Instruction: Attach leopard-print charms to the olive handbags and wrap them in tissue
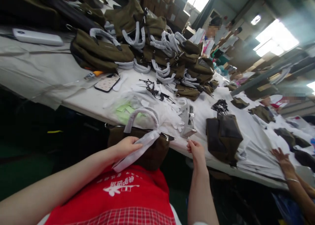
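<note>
An olive-brown bag (pixel 152 152) rests between my body and the table's front edge, its two handles wrapped in white covering. My left hand (pixel 128 147) is closed on the nearer wrapped handle (pixel 145 144), thumb on top. To the right of the bag, near the table edge, my right hand (pixel 195 147) has its fingers pinched together; whatever is between them is too small to make out. A zipper pull (pixel 167 138) shows at the bag's right end, a short way left of my right hand.
Wrapped-handle bags (pixel 98 51) are heaped at the back of the white table (pixel 81 100). A phone (pixel 107 82), green packets (pixel 125 111), black cords (pixel 152 88) and a metal device (pixel 188 120) lie nearer. A dark bag (pixel 223 136) stands right, before another person's hand (pixel 283 161).
</note>
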{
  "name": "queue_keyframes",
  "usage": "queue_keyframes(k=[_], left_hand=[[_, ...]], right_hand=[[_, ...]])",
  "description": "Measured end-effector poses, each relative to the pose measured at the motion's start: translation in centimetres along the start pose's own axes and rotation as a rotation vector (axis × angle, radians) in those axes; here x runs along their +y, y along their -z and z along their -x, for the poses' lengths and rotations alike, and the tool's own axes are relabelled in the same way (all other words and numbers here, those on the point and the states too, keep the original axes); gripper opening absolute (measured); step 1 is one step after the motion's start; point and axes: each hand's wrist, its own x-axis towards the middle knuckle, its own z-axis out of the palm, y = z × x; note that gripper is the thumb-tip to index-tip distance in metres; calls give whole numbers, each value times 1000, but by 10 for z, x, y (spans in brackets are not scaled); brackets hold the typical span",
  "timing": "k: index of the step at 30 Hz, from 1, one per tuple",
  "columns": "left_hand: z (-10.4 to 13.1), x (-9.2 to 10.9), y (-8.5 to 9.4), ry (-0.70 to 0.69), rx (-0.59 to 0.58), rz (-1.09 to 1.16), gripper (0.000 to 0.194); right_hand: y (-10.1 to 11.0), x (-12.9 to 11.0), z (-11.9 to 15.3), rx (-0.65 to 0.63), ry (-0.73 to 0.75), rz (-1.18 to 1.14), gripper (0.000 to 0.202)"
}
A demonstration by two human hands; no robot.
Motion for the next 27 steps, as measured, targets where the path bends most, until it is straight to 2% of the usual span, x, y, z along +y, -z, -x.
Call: queue_keyframes(k=[3,7,9,11,14,17,19,22,24,26,27], left_hand=[[-2,-3,-2,-10,10,-17,44],[-3,-5,-5,-46,20,-31,43],[-1,-5,-6,-83,26,-44,40],[2,-4,-5,-123,47,-71,35],[6,-3,-4,-149,80,-78,30],[9,1,-4,-120,64,42,31],[10,4,-4,-70,7,172,33],[13,6,0,51,-92,338,37],[20,3,9,99,-101,366,43],[31,-3,23,66,-77,317,51],[39,-5,30,28,-61,268,54]], right_hand=[[-29,-14,37,-276,10,-47,39],[-91,-26,79,-635,10,0,35],[-118,-25,89,-710,-9,57,34],[-135,-21,90,-717,-17,122,34],[-142,-15,84,-693,-6,261,38],[-138,-10,79,-657,-48,355,48],[-137,-5,80,-646,-109,210,48],[-138,3,90,-680,-155,-267,33],[-139,6,100,-751,-189,-504,42],[-141,6,110,-846,-271,-568,53],[-144,5,115,-891,-324,-554,51]])
